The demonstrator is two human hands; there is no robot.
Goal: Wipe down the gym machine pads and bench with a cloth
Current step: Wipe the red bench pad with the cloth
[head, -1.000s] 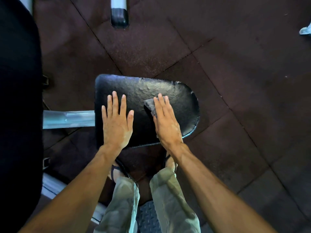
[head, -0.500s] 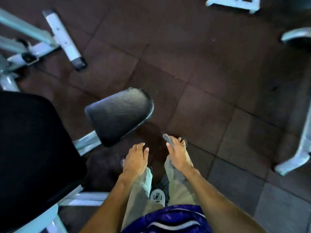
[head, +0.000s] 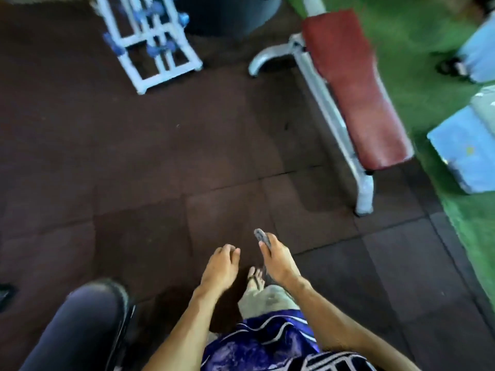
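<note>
Two hands over the dark floor, cloth in the right

The whole frame is smeared by motion blur, so we can make out little fine detail. At the lower left we see one black pad (head: 77, 325), rounded and smooth-looking, cut off by the bottom edge; what carries it is hidden. At the upper left stands one white rack (head: 150, 44) of square tubing with several blue blobs on it, too blurred for us to name, and its top runs out of frame.

In the lower middle we count two bare forearms and two hands. Our left hand (head: 221, 266) hangs over the floor with its fingers loosely curled and nothing in them. Just beside it, our right hand (head: 277, 259) grips one small grey cloth (head: 260, 235); a folded end pokes out past the fingertips, the rest is hidden in the hand. Below the hands we see one foot in a sandal, pale trousers and a shiny purple garment with white stripes.

The floor (head: 134, 170) is dark brown rubber tiling with visible seams. At the upper right stands one bench (head: 356, 84), well apart from the cloth: a long dark-red padded top on a grey metal frame with curved feet. Right of it lies green turf (head: 417, 49) with three pale blue blocks, all cut by the frame edge
</note>
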